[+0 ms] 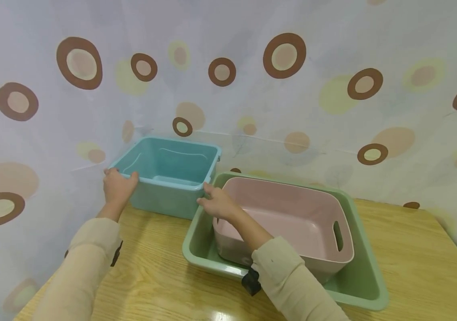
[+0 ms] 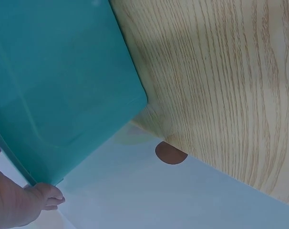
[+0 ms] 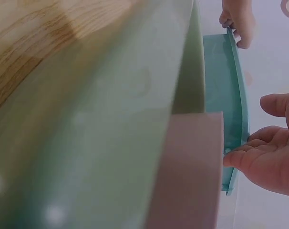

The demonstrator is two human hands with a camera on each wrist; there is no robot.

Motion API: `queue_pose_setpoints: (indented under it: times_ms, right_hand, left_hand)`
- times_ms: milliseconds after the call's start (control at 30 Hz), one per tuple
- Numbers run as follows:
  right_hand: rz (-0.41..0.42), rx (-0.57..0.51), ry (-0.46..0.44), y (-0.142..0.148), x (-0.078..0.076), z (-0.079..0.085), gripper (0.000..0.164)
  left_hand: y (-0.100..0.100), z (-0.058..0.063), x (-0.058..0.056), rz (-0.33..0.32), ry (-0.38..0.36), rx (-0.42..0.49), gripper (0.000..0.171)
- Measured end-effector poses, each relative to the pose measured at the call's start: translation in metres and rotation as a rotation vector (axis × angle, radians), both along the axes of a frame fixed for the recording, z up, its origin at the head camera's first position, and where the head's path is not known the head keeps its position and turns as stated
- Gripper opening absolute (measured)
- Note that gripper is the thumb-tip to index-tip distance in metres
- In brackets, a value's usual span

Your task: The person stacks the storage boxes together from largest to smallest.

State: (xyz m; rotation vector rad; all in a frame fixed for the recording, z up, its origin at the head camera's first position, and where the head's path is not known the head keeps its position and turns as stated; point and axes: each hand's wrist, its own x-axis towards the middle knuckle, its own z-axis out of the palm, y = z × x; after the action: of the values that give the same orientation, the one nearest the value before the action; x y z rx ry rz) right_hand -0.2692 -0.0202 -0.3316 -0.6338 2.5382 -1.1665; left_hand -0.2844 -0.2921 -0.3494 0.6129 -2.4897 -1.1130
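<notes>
A light-blue rectangular plastic bin (image 1: 168, 200) stands at the back left of the table. My left hand (image 1: 119, 188) grips the rim at its near left corner; the left wrist view shows the thumb (image 2: 48, 193) against that corner. At the near right corner is my right hand (image 1: 219, 204), whose fingertips touch the rim. In the right wrist view its fingers (image 3: 256, 150) reach the blue edge while the thumb (image 3: 275, 104) stands apart from it. Beside the blue bin, a pink bin (image 1: 284, 218) with handle slots sits inside a larger green tub (image 1: 367, 263), under my right forearm.
All the bins rest on a wood-grain table (image 1: 160, 267). A white curtain (image 1: 252, 107) printed with brown and pale rings hangs behind the table and along its left side. The green tub's near rim comes close to the right wrist camera.
</notes>
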Motion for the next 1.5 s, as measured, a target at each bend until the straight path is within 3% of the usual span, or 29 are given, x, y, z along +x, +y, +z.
queue_pose_setpoints:
  times_ms: [400,633,900,1500]
  right_hand:
    - [-0.027,-0.002,0.016,-0.003,0.008,-0.001,0.062]
    - [-0.002,-0.002,0.057,-0.004,0.013,-0.004,0.062]
    - [0.009,-0.027,0.045,-0.005,0.018,-0.006,0.062]
    - [0.007,0.058,0.157,-0.008,0.025,-0.008,0.064]
  left_hand:
    - [-0.001,0.001,0.005,0.004,0.013,-0.015,0.071]
    - [0.0,0.001,0.011,0.003,0.008,-0.014,0.071]
    - [0.001,0.001,0.016,0.022,0.028,-0.014,0.069]
    - [0.001,0.002,0.02,0.003,-0.003,-0.015,0.07]
